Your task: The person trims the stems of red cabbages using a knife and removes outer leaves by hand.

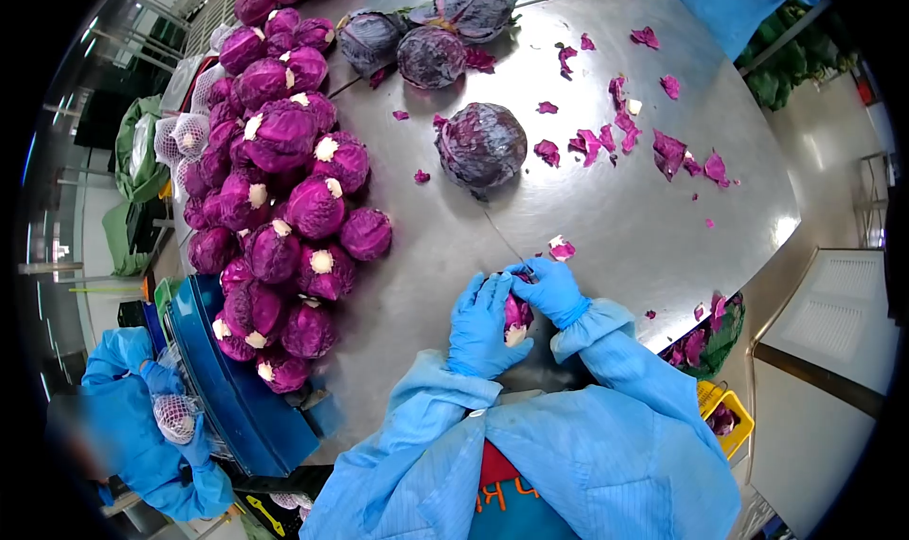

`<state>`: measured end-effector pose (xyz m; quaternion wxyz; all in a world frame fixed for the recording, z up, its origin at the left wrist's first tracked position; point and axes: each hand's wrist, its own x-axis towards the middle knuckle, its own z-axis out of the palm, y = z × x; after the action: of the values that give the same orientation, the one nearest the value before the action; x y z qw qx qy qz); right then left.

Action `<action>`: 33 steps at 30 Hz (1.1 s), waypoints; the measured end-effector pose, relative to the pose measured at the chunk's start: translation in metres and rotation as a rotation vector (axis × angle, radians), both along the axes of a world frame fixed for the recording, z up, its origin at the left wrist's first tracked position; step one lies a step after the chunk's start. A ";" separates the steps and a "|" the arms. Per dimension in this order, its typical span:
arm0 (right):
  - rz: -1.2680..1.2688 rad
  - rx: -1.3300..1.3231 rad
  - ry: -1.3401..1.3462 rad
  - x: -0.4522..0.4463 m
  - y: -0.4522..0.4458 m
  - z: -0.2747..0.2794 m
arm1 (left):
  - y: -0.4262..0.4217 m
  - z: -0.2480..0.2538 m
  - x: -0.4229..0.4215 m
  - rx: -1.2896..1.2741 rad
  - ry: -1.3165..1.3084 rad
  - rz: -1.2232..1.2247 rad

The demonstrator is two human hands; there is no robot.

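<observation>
Near the table's front edge, my left hand (481, 330), in a blue glove, is wrapped round the left side of a purple cabbage (517, 315). My right hand (551, 290), also gloved in blue, has its fingers bent over the top right of the same cabbage; whether it holds anything else is too small to tell. A pale cut stem end shows at the cabbage's lower side. Just above my right hand lies a small purple and white piece (561, 248). A dark, untrimmed cabbage (482, 146) rests farther up the metal table (417, 284).
Many trimmed purple cabbages (284, 190) are heaped at the left. Three dark cabbages (431, 57) sit at the back. Leaf scraps (668, 152) lie on the right. Behind a blue bin (237, 379), a co-worker (142, 426) holds a netted cabbage. A yellow crate (741, 429) stands lower right.
</observation>
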<state>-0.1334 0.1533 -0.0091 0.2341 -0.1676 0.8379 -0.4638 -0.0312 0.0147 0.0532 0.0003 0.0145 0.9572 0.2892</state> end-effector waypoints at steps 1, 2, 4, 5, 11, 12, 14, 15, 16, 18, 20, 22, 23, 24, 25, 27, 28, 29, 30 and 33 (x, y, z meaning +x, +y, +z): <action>-0.037 -0.030 0.031 0.001 0.000 -0.007 | 0.000 -0.001 0.001 0.013 0.009 -0.008; -0.198 0.022 0.011 -0.006 0.005 -0.013 | 0.001 0.001 0.005 0.010 -0.009 -0.007; -0.446 0.161 0.066 -0.039 0.032 -0.021 | 0.003 0.008 0.020 -0.003 -0.042 0.000; -0.494 0.087 0.027 -0.053 0.058 -0.042 | -0.001 0.006 0.026 0.033 -0.042 0.026; -0.236 0.215 -0.016 -0.028 0.062 0.047 | 0.002 -0.001 0.033 0.061 0.033 0.152; -0.175 0.083 -0.144 -0.008 0.053 0.037 | 0.004 -0.002 0.033 0.057 0.059 0.161; 0.014 0.039 -0.452 0.019 0.030 0.060 | 0.009 -0.001 0.031 0.041 0.059 0.184; 0.009 0.023 -0.417 0.036 0.024 0.054 | 0.010 0.000 0.030 0.031 0.062 0.197; -0.099 -0.231 -0.459 0.054 0.019 0.032 | 0.010 -0.002 0.030 0.020 0.076 0.183; -0.157 -0.434 -0.604 0.056 0.017 0.021 | 0.007 -0.008 0.030 -0.005 0.101 0.153; -0.174 -0.438 -0.729 0.055 0.021 0.026 | 0.011 -0.006 0.030 -0.016 0.046 0.161; -0.185 -0.404 -0.814 0.047 0.026 0.041 | 0.016 -0.006 0.025 -0.037 0.046 0.162; -0.181 -0.369 -0.848 0.043 0.029 0.050 | 0.018 -0.006 0.023 -0.058 0.065 0.166; -0.175 -0.333 -0.885 0.042 0.030 0.055 | 0.020 -0.006 0.022 -0.080 0.081 0.172; -0.219 -0.346 -0.793 0.046 0.030 0.052 | 0.022 -0.007 0.022 -0.085 0.089 0.175; -0.296 -0.375 -0.615 0.060 0.024 0.043 | 0.023 -0.006 0.023 -0.104 0.102 0.186; -0.332 -0.407 -0.623 0.063 0.022 0.044 | 0.022 -0.006 0.023 -0.097 0.098 0.176; -0.370 -0.440 -0.631 0.064 0.020 0.047 | 0.021 -0.005 0.022 -0.089 0.096 0.165; -0.408 -0.470 -0.640 0.065 0.019 0.051 | 0.020 -0.004 0.022 -0.080 0.092 0.155; -0.442 -0.431 -0.718 0.060 0.024 0.056 | 0.018 -0.004 0.022 -0.092 0.073 0.142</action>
<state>-0.0738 0.1770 0.0467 0.3644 0.1410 0.6044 -0.6943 -0.0095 0.0329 0.0490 -0.0545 -0.0428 0.9674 0.2434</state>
